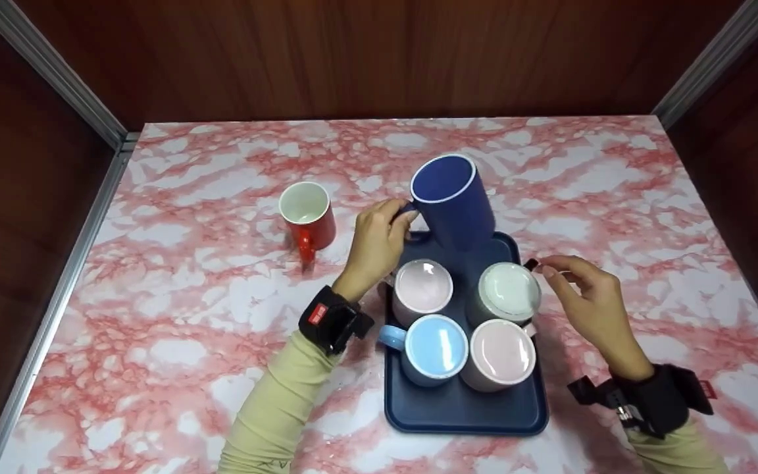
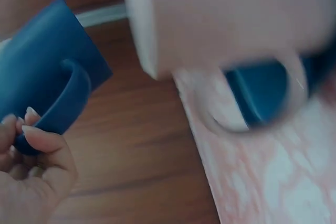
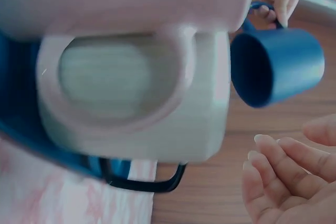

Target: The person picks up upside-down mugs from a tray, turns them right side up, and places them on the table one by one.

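In the head view my left hand [image 1: 379, 238] pinches the handle of a dark blue mug [image 1: 461, 217]. This mug is tilted, its mouth facing up toward me, over the far end of a dark blue tray [image 1: 468, 418]. My right hand [image 1: 589, 299] is beside the black handle of a pale green mug [image 1: 509, 293]; in the right wrist view its loosely bent fingers [image 3: 286, 177] hold nothing. A pink mug [image 1: 423, 288], a light blue mug [image 1: 436, 349] and another pink mug [image 1: 502, 353] share the tray, closed bases apparently upward.
A red mug [image 1: 316, 227] with a whitish inside stands upright on the marbled table [image 1: 188, 296], left of the tray. Brown wood-look panels [image 1: 379, 59] border the table at the back and sides.
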### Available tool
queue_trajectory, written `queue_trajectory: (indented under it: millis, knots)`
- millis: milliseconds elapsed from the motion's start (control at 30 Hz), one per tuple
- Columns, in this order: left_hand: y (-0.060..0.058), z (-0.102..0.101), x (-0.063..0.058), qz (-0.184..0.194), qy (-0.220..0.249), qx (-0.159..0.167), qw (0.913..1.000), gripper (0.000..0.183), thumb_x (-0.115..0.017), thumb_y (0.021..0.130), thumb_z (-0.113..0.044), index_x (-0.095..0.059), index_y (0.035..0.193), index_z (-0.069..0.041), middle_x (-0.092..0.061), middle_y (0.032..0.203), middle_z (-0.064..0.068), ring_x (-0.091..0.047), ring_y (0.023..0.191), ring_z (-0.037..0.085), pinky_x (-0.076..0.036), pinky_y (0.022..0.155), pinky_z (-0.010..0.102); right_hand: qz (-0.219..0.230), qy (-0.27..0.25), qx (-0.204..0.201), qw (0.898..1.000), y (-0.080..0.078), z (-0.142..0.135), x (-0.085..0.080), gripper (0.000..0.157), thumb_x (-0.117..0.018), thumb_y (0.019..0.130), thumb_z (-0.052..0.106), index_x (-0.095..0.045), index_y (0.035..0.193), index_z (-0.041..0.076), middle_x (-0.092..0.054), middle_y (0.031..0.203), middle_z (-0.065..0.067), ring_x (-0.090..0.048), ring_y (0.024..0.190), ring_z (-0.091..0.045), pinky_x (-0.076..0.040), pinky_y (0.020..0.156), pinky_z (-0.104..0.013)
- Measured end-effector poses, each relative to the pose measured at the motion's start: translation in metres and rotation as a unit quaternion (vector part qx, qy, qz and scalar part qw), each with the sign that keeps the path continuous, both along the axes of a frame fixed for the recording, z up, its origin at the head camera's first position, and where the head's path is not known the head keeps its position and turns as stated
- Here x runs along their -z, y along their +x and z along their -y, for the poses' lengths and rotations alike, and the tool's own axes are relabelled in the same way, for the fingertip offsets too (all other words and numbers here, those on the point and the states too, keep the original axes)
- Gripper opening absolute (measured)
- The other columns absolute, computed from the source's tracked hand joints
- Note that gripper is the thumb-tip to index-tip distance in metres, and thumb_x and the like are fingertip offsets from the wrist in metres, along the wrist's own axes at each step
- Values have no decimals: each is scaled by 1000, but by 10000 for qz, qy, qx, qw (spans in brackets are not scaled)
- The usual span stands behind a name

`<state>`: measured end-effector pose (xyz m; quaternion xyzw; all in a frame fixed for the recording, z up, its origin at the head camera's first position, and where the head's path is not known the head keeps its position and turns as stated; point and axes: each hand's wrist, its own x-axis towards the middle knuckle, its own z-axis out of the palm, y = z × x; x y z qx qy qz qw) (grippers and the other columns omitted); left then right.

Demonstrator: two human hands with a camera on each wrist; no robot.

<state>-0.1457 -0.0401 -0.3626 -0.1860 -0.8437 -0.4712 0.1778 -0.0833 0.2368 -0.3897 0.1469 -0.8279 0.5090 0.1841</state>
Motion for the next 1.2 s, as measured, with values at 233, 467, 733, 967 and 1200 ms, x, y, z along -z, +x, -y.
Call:
queue_trajectory:
  millis: [233, 467, 733, 967, 1200]
  knots:
    - [23, -9, -9, 1703, 1423, -44, 9751, 16, -54, 91, -7, -62, 81, 3, -56, 60, 4, -52, 54, 13, -40, 50, 20, 428, -866, -784, 9922, 13, 19, -12, 14, -54, 83, -15, -61, 95, -16, -67, 84, -13, -63, 80, -12, -45, 71, -15]
    - [43, -18, -5, 2768, 3238, 381, 9039, 19, -50, 93, -3, -55, 76, 4, -51, 64, 4, -50, 54, 9, -40, 46, 19, 1136, -769, -943, 9860, 25, 40, -21, 15, -56, 85, -9, -65, 97, -8, -67, 87, -11, -61, 74, -12, -48, 57, -18]
    - [60, -30, -3, 3357, 4497, 714, 8246, 19, -46, 94, -2, -52, 78, 6, -48, 70, 6, -51, 57, 11, -40, 47, 18, 2032, -995, -1349, 9647, 28, 65, -22, 18, -53, 91, 1, -62, 101, -11, -64, 88, -21, -62, 74, -22, -52, 68, -32]
    - [67, -35, 2, 3688, 4904, 815, 7854, 21, -43, 96, -4, -49, 76, 2, -48, 68, 7, -48, 54, 11, -43, 49, 21, 2178, -1805, -938, 9546, 33, 78, -17, 20, -53, 92, 7, -62, 94, -11, -63, 78, -19, -62, 69, -25, -52, 68, -34]
    - [73, -38, 6, 3830, 4935, 915, 7755, 16, -43, 95, -4, -53, 89, 8, -49, 75, 7, -52, 60, 12, -46, 54, 22, 1478, -2516, -636, 9544, 38, 86, -5, 24, -52, 91, 1, -52, 94, -23, -62, 72, -15, -61, 64, -20, -52, 62, -30]
